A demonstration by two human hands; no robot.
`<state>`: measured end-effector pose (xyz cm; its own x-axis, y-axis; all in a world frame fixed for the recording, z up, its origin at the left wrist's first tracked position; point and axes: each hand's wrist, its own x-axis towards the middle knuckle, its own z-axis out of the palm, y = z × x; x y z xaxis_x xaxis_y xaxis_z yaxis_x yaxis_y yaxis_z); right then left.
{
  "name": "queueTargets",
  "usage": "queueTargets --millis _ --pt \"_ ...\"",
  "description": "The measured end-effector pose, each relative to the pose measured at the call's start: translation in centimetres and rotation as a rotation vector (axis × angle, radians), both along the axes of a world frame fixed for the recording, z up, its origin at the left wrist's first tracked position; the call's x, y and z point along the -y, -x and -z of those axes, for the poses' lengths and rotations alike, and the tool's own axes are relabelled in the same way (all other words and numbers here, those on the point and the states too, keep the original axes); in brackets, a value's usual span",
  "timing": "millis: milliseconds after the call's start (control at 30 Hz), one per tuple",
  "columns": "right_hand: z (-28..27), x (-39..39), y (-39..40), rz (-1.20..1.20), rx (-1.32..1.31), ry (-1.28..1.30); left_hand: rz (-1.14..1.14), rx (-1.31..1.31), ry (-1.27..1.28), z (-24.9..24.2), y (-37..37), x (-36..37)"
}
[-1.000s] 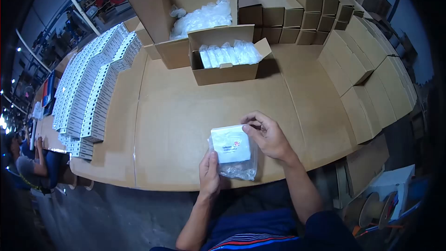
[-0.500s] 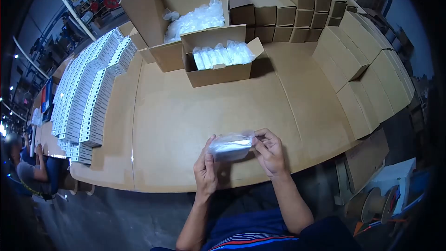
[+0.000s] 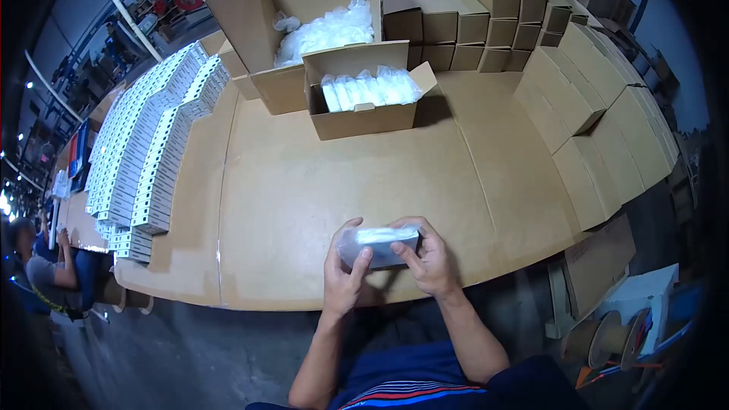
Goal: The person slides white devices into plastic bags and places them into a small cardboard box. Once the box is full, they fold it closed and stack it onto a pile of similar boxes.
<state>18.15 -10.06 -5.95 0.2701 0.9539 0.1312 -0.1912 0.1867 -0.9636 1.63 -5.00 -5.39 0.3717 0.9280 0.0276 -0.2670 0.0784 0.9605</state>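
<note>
Between both hands, just above the near edge of the table, is a small box-shaped packet in clear plastic wrap [image 3: 383,239]. My left hand [image 3: 343,273] grips its left end, with the thumb across the front face. At the other end my right hand [image 3: 429,258] is closed on it, thumb pressed to the front. What lies inside the wrap is too blurred to name. Farther back stands an open cardboard box [image 3: 364,124] holding a row of similar wrapped packets [image 3: 372,89]. Behind it, a larger open carton [image 3: 281,93] contains a heap of clear plastic bags [image 3: 326,39].
Stacked small white boxes [image 3: 156,152] line the left side of the cardboard-covered table [image 3: 334,182]. Brown cardboard boxes [image 3: 486,30] are stacked at the back right, with more boxes [image 3: 600,144] along the right edge. Another person [image 3: 53,266] sits at far left.
My right hand has moved from pinching the wrap's right corner to gripping the packet's right end. The packet has turned, showing more of its front face.
</note>
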Motion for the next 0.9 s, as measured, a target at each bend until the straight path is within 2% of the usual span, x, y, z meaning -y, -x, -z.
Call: queueTargets --millis 67,167,300,400,500,533,633,700,800,900 --pt "-0.9 -0.2 -0.9 -0.070 0.128 -0.065 0.008 -0.059 -0.100 -1.3 0.0 0.0" --pt "-1.5 -0.6 -1.7 -0.101 0.231 -0.253 -0.019 0.020 0.025 -0.5 -0.1 0.1" --pt "-1.2 -0.5 -2.3 -0.089 0.297 -0.130 -0.145 0.085 0.150 -0.3 -0.6 0.5" --pt "-1.2 0.0 -1.7 0.165 -0.110 0.084 -0.212 0.037 0.072 -1.0 -1.0 0.4" --pt "-2.3 -0.5 -1.7 0.183 0.056 -0.304 -0.214 -0.004 0.094 -0.5 -0.7 -0.1" --pt "-2.8 -0.2 -2.3 0.077 0.260 -0.312 -0.222 0.002 0.097 -0.3 -0.7 -0.1" --pt "-3.6 0.1 -2.5 -0.084 0.524 -0.222 -0.230 -0.017 0.074 -0.3 -0.9 0.1" --pt "-2.9 0.2 -2.6 -0.044 0.480 -0.145 -0.232 -0.079 0.023 -0.7 -0.7 0.4" --pt "-3.8 0.3 -2.2 -0.025 0.414 -0.032 -0.270 0.022 0.089 -0.3 -0.8 0.3" --pt "-3.4 0.2 -2.5 -0.065 0.446 -0.041 -0.237 0.135 0.147 0.2 -0.6 -0.1"
